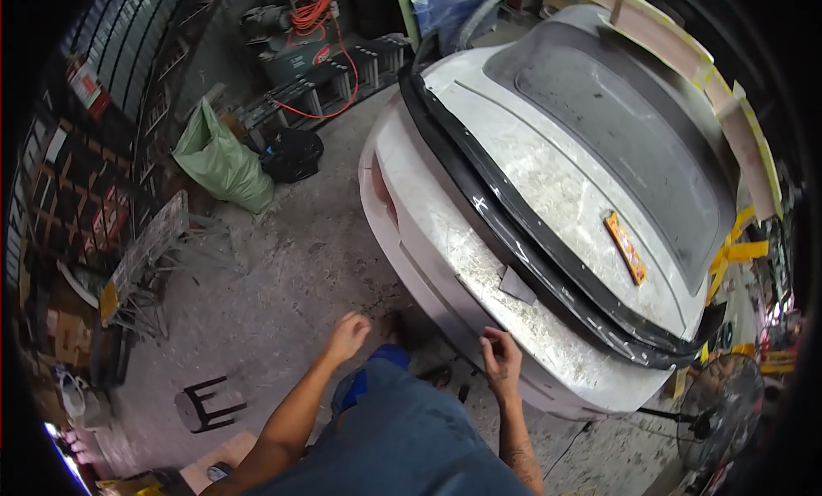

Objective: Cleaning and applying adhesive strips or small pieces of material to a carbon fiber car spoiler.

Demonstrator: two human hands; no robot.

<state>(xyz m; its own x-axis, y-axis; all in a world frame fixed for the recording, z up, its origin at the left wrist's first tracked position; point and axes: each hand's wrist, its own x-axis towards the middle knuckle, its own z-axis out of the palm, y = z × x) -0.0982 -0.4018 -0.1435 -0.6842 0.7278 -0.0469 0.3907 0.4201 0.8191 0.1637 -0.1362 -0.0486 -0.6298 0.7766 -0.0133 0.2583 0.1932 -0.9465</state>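
My left hand [349,336] hangs over the floor left of my body, fingers loosely bent with nothing visible in them. My right hand [503,356] hovers beside the rear edge of a white car body [437,231], thumb and fingers slightly apart, and no object shows in it. A folded piece of grey sandpaper [517,286] rests on the car's rear, up from my right hand. Beyond it, a long black spoiler [514,231] curves across the car. An orange, patterned, block-like strip [626,248] lies on the dusty white panel behind the spoiler.
A low dark stool [205,406] lies at lower left, near a metal work stand [150,239]. Farther off are a green sack [224,162], a black bag [293,154] and an air compressor [300,64] with an orange hose [312,15]. A fan [723,410] stands at right.
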